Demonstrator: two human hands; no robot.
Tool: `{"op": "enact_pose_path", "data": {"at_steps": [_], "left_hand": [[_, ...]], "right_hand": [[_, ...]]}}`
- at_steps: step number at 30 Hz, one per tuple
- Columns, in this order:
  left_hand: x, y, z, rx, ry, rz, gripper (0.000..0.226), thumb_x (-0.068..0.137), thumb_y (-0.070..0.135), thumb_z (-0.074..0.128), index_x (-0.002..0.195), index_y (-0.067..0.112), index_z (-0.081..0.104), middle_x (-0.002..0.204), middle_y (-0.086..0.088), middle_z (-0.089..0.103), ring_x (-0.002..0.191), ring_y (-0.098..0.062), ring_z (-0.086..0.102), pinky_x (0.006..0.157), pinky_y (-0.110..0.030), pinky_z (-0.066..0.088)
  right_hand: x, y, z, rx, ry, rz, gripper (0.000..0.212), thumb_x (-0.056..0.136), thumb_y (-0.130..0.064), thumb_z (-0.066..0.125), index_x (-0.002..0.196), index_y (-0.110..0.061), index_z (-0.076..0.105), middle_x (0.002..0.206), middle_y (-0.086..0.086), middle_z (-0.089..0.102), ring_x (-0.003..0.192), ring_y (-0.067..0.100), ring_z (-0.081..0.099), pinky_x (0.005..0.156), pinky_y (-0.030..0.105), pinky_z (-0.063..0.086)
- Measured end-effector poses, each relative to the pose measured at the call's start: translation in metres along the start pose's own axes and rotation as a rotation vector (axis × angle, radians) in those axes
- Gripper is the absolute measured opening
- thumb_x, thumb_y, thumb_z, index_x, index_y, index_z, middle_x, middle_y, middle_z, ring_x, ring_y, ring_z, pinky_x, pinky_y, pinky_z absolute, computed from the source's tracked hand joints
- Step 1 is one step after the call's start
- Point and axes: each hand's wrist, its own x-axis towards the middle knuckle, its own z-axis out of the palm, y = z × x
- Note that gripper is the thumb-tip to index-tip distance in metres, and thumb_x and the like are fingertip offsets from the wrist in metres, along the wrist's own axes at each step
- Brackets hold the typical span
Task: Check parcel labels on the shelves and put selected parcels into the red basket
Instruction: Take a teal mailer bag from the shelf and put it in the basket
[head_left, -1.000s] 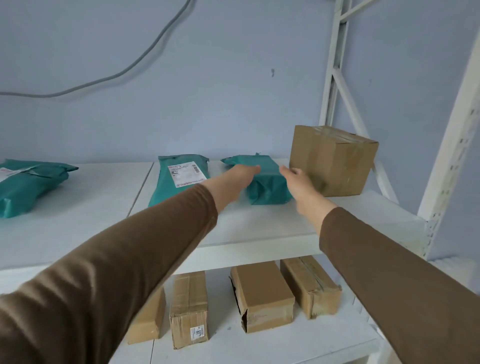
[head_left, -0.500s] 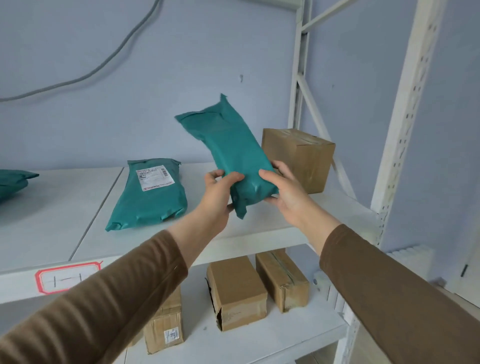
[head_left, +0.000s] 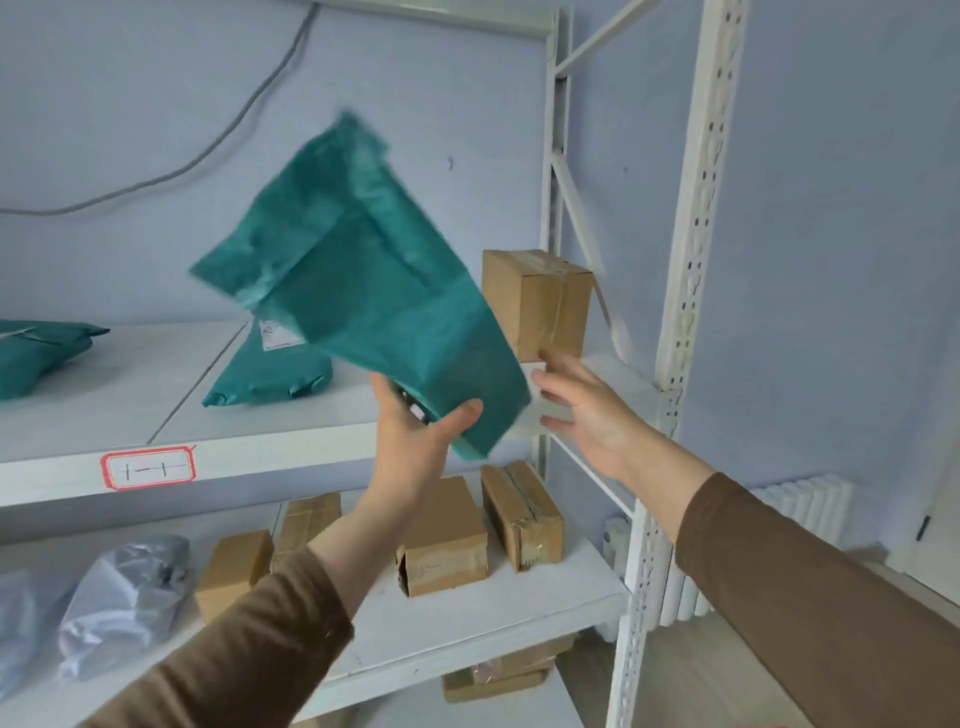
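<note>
Only left hand (head_left: 415, 436) around teal parcel (head_left: 363, 291)

The teal plastic mailer bag (head_left: 363, 291) is smooth and slightly glossy; the brown cardboard box (head_left: 535, 304) is matt with glossy tape.

**Wall, cable and radiator behind the racking**

A grey cable (head_left: 218, 150) droops across the pale blue wall (head_left: 130, 104). A red-bordered tag (head_left: 148, 468) is stuck to a shelf's front edge. A white radiator (head_left: 800, 506) stands low against the wall, right of the perforated white upright (head_left: 696, 208).
</note>
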Motion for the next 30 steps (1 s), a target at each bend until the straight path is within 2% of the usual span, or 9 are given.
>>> {"op": "enact_pose_path", "data": {"at_steps": [3,6,9,12,14,17,23,27,30], "left_hand": [[0.007,-0.005,-0.013,0.602,-0.094,0.394,0.084,0.073,0.010,0.088,0.144,0.019,0.042,0.137,0.002,0.054,0.123,-0.018,0.051,0.102,-0.040,0.049],[0.014,0.000,-0.024,1.072,-0.257,0.824,0.085,0.073,0.003,0.083,0.146,0.018,0.042,0.141,-0.009,0.053,0.129,-0.032,0.048,0.108,-0.052,0.044],[0.018,0.004,-0.028,1.223,-0.400,1.065,0.073,0.085,0.005,0.073,0.149,0.019,0.043,0.149,-0.017,0.052,0.141,-0.040,0.044,0.115,-0.058,0.038],[0.017,0.002,-0.029,1.247,-0.477,1.198,0.064,0.094,0.012,0.073,0.150,0.020,0.042,0.153,-0.020,0.050,0.146,-0.040,0.042,0.118,-0.059,0.035],[0.015,-0.003,-0.029,1.208,-0.481,1.218,0.062,0.095,0.014,0.075,0.148,0.018,0.043,0.154,-0.021,0.050,0.147,-0.040,0.041,0.117,-0.059,0.037],[0.014,-0.012,-0.029,1.140,-0.453,1.165,0.066,0.091,0.012,0.079,0.147,0.013,0.042,0.156,-0.021,0.047,0.149,-0.040,0.039,0.116,-0.058,0.040],[0.007,-0.021,-0.046,0.885,-0.245,0.651,0.099,0.078,-0.024,0.057,0.161,0.017,0.023,0.173,-0.010,0.013,0.162,-0.023,0.011,0.129,-0.049,0.021],[0.017,0.004,-0.052,0.950,-0.287,0.854,0.069,0.099,0.023,0.056,0.161,0.008,0.029,0.173,-0.006,0.020,0.162,-0.024,0.011,0.131,-0.052,0.010],[0.027,0.013,-0.049,1.409,-0.516,0.822,0.098,0.088,0.079,0.047,0.165,0.023,0.025,0.168,-0.002,0.035,0.160,-0.023,0.021,0.129,-0.057,0.006]], "right_hand": [[-0.022,0.000,-0.010,0.170,-0.055,0.173,0.048,0.102,-0.042,0.057,0.146,-0.022,0.052,0.152,0.005,0.050,0.133,0.029,0.054,0.114,0.052,0.042],[-0.043,-0.003,-0.031,0.320,-0.025,0.257,0.043,0.106,-0.041,0.045,0.124,-0.005,0.062,0.130,0.024,0.064,0.112,0.036,0.064,0.109,0.045,0.041],[-0.054,-0.001,-0.045,0.287,-0.205,0.341,0.075,0.098,-0.073,0.031,0.129,-0.015,0.067,0.126,0.014,0.071,0.115,0.034,0.067,0.104,0.036,0.045],[-0.055,0.007,-0.043,0.155,-0.306,0.334,0.070,0.095,-0.074,0.038,0.133,-0.022,0.065,0.133,0.015,0.069,0.119,0.034,0.067,0.102,0.044,0.051],[-0.059,0.009,-0.035,0.102,-0.356,0.333,0.058,0.091,-0.061,0.058,0.129,-0.017,0.067,0.129,0.019,0.070,0.111,0.032,0.070,0.100,0.044,0.052],[-0.059,0.012,-0.026,0.088,-0.400,0.276,0.039,0.095,-0.033,0.064,0.131,-0.018,0.062,0.119,0.014,0.075,0.101,0.027,0.074,0.090,0.039,0.060],[-0.041,0.005,-0.029,-0.342,-0.306,0.079,0.081,0.085,-0.016,0.081,0.150,-0.042,0.040,0.133,-0.006,0.068,0.113,0.019,0.071,0.100,0.044,0.057],[-0.034,-0.024,-0.026,-0.984,-0.379,-0.056,0.094,0.083,-0.023,0.080,0.156,-0.046,0.025,0.136,-0.015,0.052,0.116,0.011,0.060,0.095,0.034,0.055],[-0.024,-0.039,-0.010,-1.576,-0.418,-0.251,0.098,0.083,-0.033,0.076,0.159,-0.044,0.016,0.140,-0.011,0.044,0.118,0.014,0.049,0.091,0.040,0.051]]}}
